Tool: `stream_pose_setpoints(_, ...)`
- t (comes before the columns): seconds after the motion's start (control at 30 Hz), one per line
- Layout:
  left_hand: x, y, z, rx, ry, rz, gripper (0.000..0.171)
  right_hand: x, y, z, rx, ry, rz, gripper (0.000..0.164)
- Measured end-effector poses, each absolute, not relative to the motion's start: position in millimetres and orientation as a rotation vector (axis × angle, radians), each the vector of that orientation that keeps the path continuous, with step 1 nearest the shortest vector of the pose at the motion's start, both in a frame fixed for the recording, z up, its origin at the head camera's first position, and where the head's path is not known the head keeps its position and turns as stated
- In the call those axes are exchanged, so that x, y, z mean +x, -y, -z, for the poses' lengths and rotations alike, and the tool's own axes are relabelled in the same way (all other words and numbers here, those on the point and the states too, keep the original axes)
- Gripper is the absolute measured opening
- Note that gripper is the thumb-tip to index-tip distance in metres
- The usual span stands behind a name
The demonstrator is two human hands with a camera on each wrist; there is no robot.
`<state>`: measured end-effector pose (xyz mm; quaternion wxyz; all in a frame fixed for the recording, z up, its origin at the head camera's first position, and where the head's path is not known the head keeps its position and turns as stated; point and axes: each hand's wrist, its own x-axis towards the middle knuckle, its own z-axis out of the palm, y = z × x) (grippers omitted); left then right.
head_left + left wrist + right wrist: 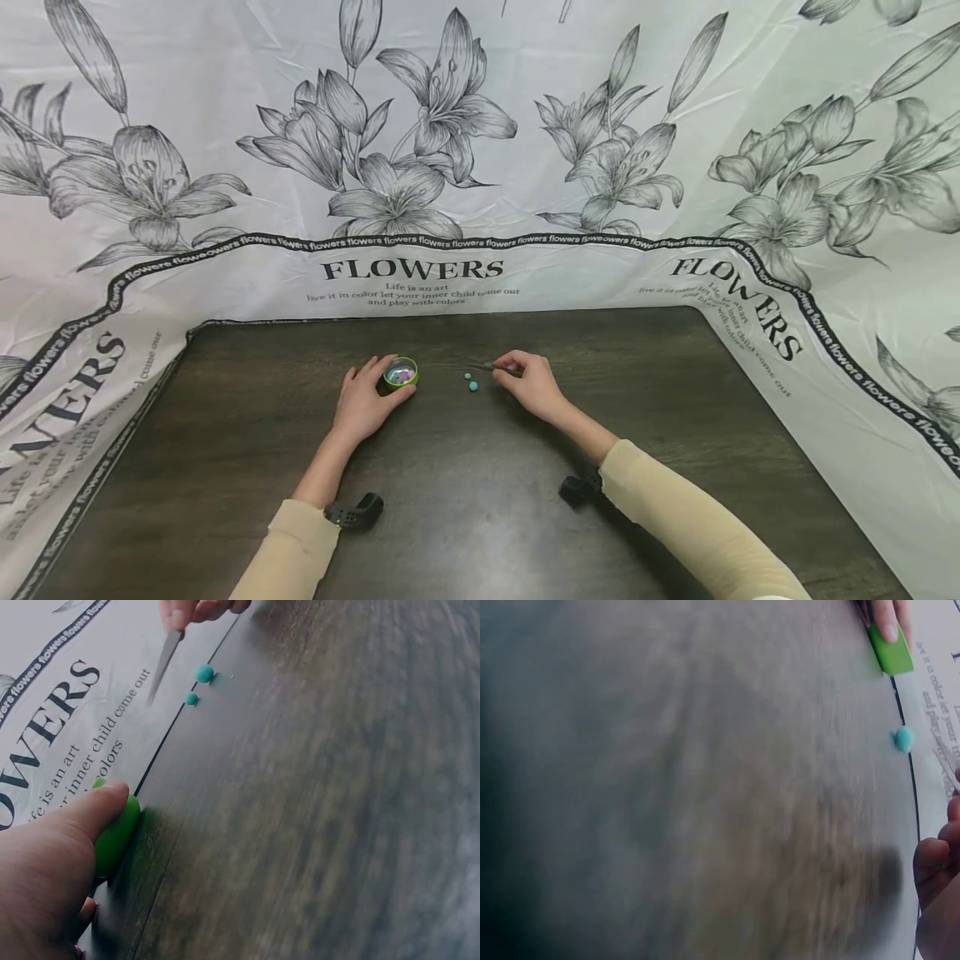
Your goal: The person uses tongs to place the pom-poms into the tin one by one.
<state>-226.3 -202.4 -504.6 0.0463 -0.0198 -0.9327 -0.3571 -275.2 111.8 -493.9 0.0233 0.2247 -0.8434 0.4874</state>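
My left hand (365, 404) grips a small round green container (118, 840) by its side, thumb at the near wall and fingers round the far side. Pink and purplish bits show inside it in the head view. Two turquoise balls lie on the table to its right, a larger one (473, 387) and a smaller one (467, 376). Just right of them, my right hand (534, 387) pinches thin grey tweezers (165, 666) between thumb and fingers. Their tips point left, beyond the balls, with nothing visible between them.
Both hands work over a dark wood-grain table (465, 500), near its far edge. A white cloth (600, 275) printed with flowers and lettering rises behind and along the sides. Each wrist wears a black band, the left one (356, 511) and the right one (580, 490).
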Motion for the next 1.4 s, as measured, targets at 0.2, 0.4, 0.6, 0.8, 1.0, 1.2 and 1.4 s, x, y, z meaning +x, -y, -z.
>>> stream_pose_setpoints(0.2,-223.5,203.7,505.1,-0.043,2.851,1.102,0.077,-271.5,-121.5,495.6,0.678,2.626,-1.521,0.015)
stream_pose_setpoints(0.4,-223.0,203.8,506.3,-0.058,2.848,1.088,0.076,-268.1,-125.2,495.4,0.672,2.654,-1.530,0.015)
stream_pose_setpoints(0.6,-223.2,203.1,507.2,-0.069,2.843,1.089,0.076,-265.3,-125.4,493.7,0.665,2.681,-1.508,0.014)
stream_pose_setpoints(0.8,-223.4,202.7,505.9,-0.072,2.844,1.094,0.076,-263.8,-125.9,495.7,0.673,2.699,-1.493,0.014)
stream_pose_setpoints(1.0,-223.3,202.5,504.4,-0.060,2.854,1.088,0.077,-264.7,-124.5,497.9,0.699,2.701,-1.467,0.014)
stream_pose_setpoints(1.2,-223.7,202.2,504.1,-0.058,2.855,1.092,0.077,-264.8,-124.4,498.6,0.687,2.708,-1.461,0.013)
stream_pose_setpoints(1.4,-224.8,201.3,503.8,-0.062,2.855,1.086,0.077,-265.4,-124.8,499.5,0.679,2.709,-1.446,0.013)
